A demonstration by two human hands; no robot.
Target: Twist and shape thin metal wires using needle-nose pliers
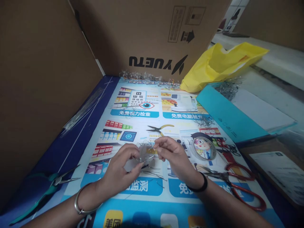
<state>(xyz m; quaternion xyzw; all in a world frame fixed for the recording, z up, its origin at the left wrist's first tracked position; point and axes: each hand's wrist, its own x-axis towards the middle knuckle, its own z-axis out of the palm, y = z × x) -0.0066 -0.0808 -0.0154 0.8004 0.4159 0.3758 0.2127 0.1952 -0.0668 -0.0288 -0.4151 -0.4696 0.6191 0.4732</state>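
Observation:
My left hand (127, 164) is curled, its thumb and forefinger closed at the end of a thin wire piece (153, 153). Opposite it, my right hand (173, 155) pinches the same wire between thumb and fingertips. Fine strands and glare blur the exact shape between the hands. Under the fingertips is a clear round plastic thing (147, 158), partly hidden by my left fingers. Several loose dark wires (154, 173) lie just in front of it. Beyond my hands lie small yellow-handled pliers (161, 129) with their jaws apart.
Red-handled scissors (230, 180) and a tape roll (203, 148) lie at right, green-handled pliers (51, 185) at left. Straight wires (82, 110) rest near the left cardboard wall (35, 79). Wire pieces (140, 75) line the back. A yellow bag (218, 66) and turquoise box (230, 114) stand right.

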